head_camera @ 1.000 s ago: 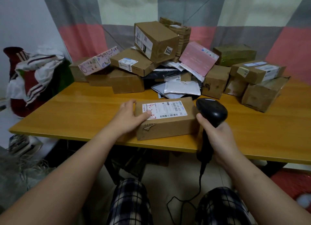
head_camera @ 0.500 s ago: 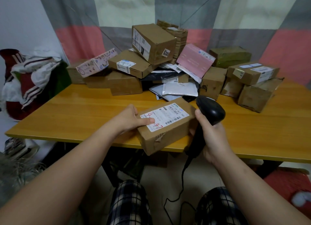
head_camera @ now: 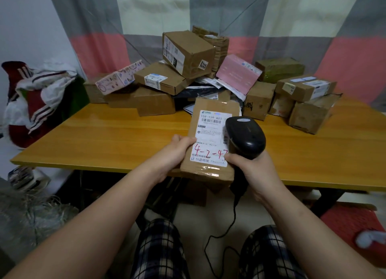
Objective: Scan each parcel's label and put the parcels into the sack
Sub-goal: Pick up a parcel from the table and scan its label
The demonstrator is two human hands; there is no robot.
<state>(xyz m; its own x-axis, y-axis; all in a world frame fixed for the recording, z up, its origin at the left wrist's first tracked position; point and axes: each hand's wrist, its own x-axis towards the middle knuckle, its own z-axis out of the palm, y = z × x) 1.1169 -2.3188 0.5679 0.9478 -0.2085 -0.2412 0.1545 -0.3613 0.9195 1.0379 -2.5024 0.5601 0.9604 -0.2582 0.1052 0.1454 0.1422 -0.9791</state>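
Note:
My left hand (head_camera: 175,151) grips the left edge of a brown cardboard parcel (head_camera: 211,168), lifted and tilted over the table's near edge. Its white label (head_camera: 211,130) faces me, with red handwriting "4-2-47". My right hand (head_camera: 253,170) grips the handle of a black corded barcode scanner (head_camera: 246,136). The scanner's head overlaps the label's right side. A woven sack (head_camera: 31,214) with frayed fibres lies on the floor at the lower left, partly out of view.
A pile of cardboard boxes (head_camera: 188,51), a pink parcel (head_camera: 238,74) and mailers fills the back of the wooden table (head_camera: 104,136). More boxes (head_camera: 307,103) stand at the right. Clothes (head_camera: 35,95) are heaped at the left. The scanner cable (head_camera: 227,228) hangs between my knees.
My left hand lifted the parcel off the table and turned it upright, label toward me. My right hand brought the scanner up over the label's right side.

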